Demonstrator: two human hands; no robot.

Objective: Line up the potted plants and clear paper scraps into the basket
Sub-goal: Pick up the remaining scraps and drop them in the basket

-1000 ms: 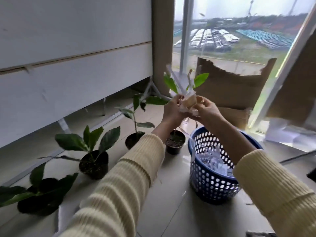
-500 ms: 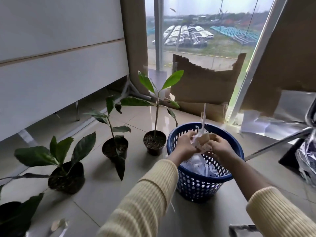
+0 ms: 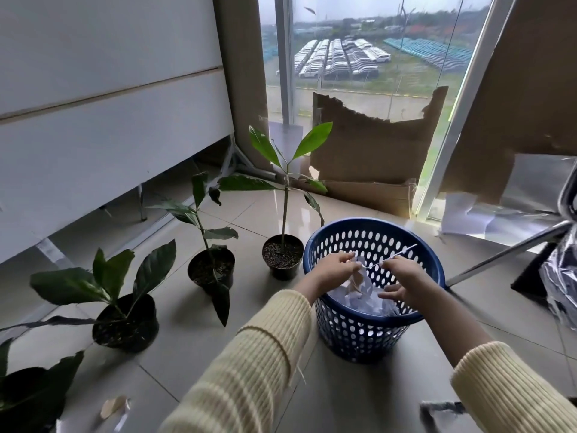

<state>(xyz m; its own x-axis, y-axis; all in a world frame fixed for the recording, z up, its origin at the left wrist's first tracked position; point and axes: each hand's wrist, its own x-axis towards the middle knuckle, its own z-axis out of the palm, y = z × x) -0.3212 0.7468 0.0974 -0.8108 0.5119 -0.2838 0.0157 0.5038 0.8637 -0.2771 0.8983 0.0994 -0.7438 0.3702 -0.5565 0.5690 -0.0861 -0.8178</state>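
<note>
Round plastic basket point(image 3: 371, 335): dark blue, wall patterned with rows of round holes; white crumpled paper scraps point(image 3: 365, 300) inside. Four small round plant pots point(image 3: 282, 259): black with dark brown soil, leaves dark green, the tallest plant's top leaves point(image 3: 312, 142) bright green. Knitted ribbed sleeves point(image 3: 249, 373): pale cream-yellow; torn cardboard sheet point(image 3: 368, 148): brown; glossy floor tiles point(image 3: 343, 395): grey-beige.

Before me, the glossy tiled floor point(image 3: 175, 354) carries four potted plants point(image 3: 282, 260) in a diagonal row, the blue basket point(image 3: 368, 335) just beside the farthest pot, and a paper scrap point(image 3: 114, 407) near my left sleeve.
</note>
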